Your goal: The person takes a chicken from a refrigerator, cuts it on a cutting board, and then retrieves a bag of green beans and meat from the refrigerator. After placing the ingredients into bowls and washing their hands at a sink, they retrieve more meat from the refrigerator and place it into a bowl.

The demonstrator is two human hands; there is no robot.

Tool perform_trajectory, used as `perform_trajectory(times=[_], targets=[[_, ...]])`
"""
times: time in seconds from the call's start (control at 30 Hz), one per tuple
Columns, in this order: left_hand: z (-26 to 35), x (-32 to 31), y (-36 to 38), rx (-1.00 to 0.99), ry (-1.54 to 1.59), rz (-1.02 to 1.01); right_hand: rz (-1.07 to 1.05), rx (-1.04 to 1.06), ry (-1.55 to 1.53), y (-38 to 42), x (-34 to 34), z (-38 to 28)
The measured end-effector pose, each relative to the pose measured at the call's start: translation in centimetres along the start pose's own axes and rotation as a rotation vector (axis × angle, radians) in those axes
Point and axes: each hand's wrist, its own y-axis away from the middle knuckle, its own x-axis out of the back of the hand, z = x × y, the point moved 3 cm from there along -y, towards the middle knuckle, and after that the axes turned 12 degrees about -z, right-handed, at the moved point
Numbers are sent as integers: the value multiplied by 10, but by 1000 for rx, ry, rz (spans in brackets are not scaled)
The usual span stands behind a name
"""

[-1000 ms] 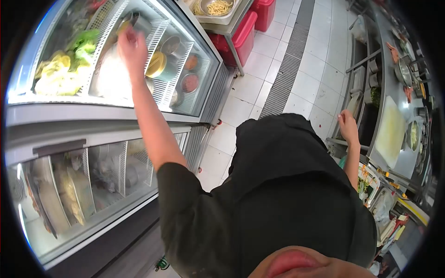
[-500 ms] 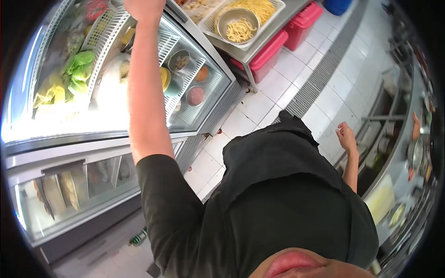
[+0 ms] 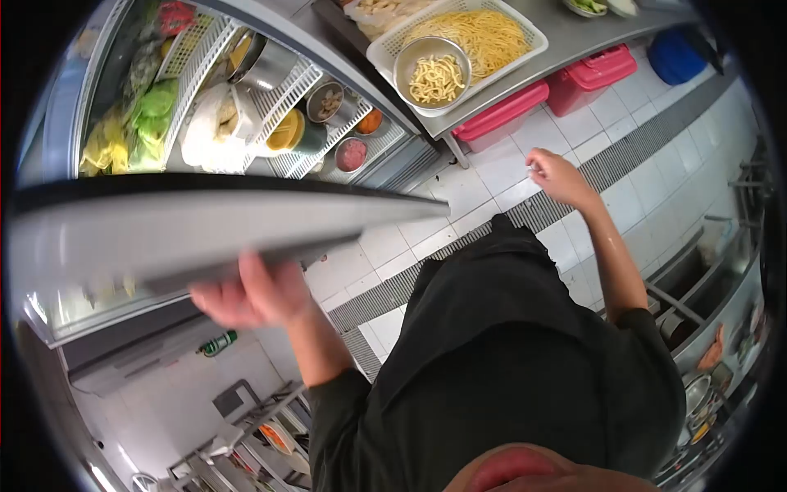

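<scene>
A glass-fronted refrigerator door (image 3: 197,221) swings out toward me, seen nearly edge-on and blurred. My left hand (image 3: 258,293) is at the dark handle strip along its edge, fingers curled there and smeared a little by motion. Behind the door, the refrigerator's white wire shelves (image 3: 193,74) hold a green bag (image 3: 153,115), a white bag (image 3: 215,131), a yellow-lidded tub (image 3: 285,131) and a metal pot of pink food (image 3: 351,154). My right hand (image 3: 559,178) hangs over the floor, its fingers curled in; a small whitish bit shows at the fingertips, too small to name.
On a steel table (image 3: 566,41) at the back stand a white basket of noodles (image 3: 492,37) and a metal bowl (image 3: 433,74) with thick noodles. Pink bins (image 3: 590,78) sit below. A drain grate (image 3: 607,160) crosses the tiled floor. A green bottle (image 3: 218,343) lies at lower left.
My left hand has come back from the refrigerator's upper part to the door's edge, and the door now stands swung out across the view. My right hand has moved forward and left, still curled.
</scene>
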Motion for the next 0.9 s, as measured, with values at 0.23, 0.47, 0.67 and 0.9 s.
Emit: perform_trajectory(times=[0.23,0.47,0.67,0.9], targets=[[109,177,89,-597,-1334,-112,-351,98,62,-71,-77,-76],[144,278,140,219,-761,464,-640,298,398,-100,-146,-126],[130,340,139,345,-811,658,-594,347,433,-108,-182,-145],[82,381,190,374,-928,659,-586,388,441,-180,-219,-124]])
